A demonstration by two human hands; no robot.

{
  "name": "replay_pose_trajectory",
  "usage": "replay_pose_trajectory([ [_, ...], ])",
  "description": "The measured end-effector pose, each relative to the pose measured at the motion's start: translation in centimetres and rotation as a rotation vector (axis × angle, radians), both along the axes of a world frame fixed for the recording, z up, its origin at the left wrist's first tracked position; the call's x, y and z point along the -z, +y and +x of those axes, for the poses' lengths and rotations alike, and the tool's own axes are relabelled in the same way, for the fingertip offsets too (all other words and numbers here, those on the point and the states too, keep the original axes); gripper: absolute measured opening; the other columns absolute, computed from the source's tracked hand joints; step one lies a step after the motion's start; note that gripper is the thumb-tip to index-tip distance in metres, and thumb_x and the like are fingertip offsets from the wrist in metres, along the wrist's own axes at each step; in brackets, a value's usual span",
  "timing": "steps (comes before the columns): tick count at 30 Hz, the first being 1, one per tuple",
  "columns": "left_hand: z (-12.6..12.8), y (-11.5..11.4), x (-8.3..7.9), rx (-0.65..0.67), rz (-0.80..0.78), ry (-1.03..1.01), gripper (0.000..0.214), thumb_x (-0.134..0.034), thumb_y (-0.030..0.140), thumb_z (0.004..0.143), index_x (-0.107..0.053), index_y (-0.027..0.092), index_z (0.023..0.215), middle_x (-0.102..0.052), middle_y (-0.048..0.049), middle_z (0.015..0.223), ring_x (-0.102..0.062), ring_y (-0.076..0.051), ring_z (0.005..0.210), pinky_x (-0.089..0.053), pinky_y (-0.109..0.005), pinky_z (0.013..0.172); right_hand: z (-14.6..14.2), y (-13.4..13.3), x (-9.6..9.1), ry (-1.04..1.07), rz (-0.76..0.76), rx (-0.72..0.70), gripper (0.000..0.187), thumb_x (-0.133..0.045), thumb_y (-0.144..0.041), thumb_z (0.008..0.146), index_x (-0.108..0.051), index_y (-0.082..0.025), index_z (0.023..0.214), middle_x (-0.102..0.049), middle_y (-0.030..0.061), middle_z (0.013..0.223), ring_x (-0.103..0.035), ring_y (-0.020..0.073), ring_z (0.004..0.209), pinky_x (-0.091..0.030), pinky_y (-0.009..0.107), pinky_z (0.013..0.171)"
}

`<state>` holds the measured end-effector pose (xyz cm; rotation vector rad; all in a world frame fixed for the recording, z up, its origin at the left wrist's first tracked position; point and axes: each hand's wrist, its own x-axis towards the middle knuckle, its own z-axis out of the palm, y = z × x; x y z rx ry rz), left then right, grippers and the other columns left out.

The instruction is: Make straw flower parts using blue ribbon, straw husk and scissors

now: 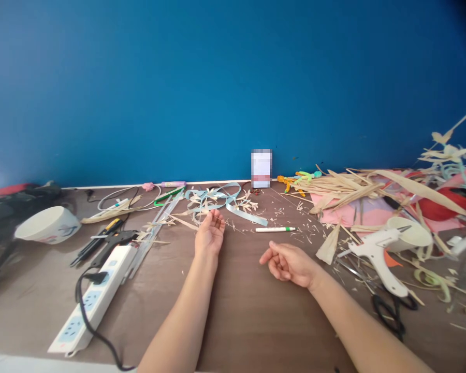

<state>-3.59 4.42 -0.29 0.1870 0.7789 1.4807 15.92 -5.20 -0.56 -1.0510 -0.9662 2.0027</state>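
A half-curled left hand (210,234), its grip unclear, and a loosely open right hand (290,265) face blue ribbon (248,214), likely light, limp, best pinched at its right end.

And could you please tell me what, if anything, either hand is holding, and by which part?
I see nothing held in the loosely curled right hand; whether the left hand holds anything thin cannot be told.

Passage: bare tabletop (244,305) lies between left hand (209,235) and right hand (290,264). Obstacles: ribbon (252,216) beyond left hand, power strip (98,294) leftward; pen (271,229) beyond right hand, white glue gun (384,257) rightward.
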Motion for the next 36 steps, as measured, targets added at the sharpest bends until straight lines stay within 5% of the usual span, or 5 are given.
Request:
replay_pose_trajectory([
  [10, 0.6, -0.6, 0.0, 0.096, 0.027, 0.015, 0.012, -0.05, 0.013, 0.078, -0.06, 0.013, 0.073, -0.063, -0.0011, 0.064, -0.059, -0.007, 0.06, -0.046, -0.019, 0.061, 0.0, 0.0, -0.5, 0.025, 0.007, 0.027, 0.04, -0.042, -0.048, 0.079, -0.06, -0.012, 0.081, -0.056, -0.0021, 0.044, -0.035, 0.0033, 0.026, -0.02, 0.017, 0.031],
  [17, 2.2, -2.4, 0.1, 0.386, 0.142, 0.028, 0.005, -0.06, 0.016, 0.071, -0.061, 0.011, 0.073, -0.062, -0.0026, 0.067, -0.058, -0.009, 0.062, -0.046, -0.021, 0.062, -1.0, -1.0, -0.5, -0.082, 0.116, -0.043, 0.031, -0.046, -0.042, 0.079, -0.055, -0.013, 0.087, -0.062, -0.0003, 0.051, -0.056, 0.0099, 0.044, -0.034, 0.018, 0.042],
  [23, 3.2, -3.5, 0.0, 0.486, 0.149, 0.069, 0.014, -0.065, 0.021, 0.067, -0.062, 0.009, 0.073, -0.062, -0.0043, 0.066, -0.057, -0.009, 0.062, -0.044, -0.022, 0.064, -1.8, -1.2, 0.0, -0.196, 0.166, -0.029, 0.03, -0.047, -0.042, 0.077, -0.054, -0.013, 0.079, -0.059, -0.0025, 0.043, -0.052, 0.0093, 0.039, -0.032, 0.019, 0.042],
  [31, 3.5, -3.6, 0.3, 0.495, 0.153, 0.065, 0.017, -0.067, 0.024, 0.065, -0.062, 0.009, 0.071, -0.061, -0.0047, 0.065, -0.056, -0.01, 0.061, -0.042, -0.023, 0.064, -2.0, -0.9, 0.2, -0.232, 0.142, -0.028, 0.032, -0.05, -0.045, 0.075, -0.054, -0.014, 0.078, -0.059, -0.0006, 0.046, -0.052, 0.0107, 0.043, -0.034, 0.02, 0.043],
  [36, 2.3, -2.4, -0.1, 0.299, 0.063, 0.01, 0.009, -0.062, 0.02, 0.07, -0.06, 0.013, 0.074, -0.061, -0.0022, 0.068, -0.056, -0.009, 0.06, -0.042, -0.021, 0.06, -2.4, -0.8, -0.3, -0.272, 0.104, 0.062, 0.037, -0.054, -0.049, 0.071, -0.057, -0.015, 0.084, -0.062, 0.005, 0.07, -0.058, 0.0151, 0.067, -0.039, 0.021, 0.048],
])
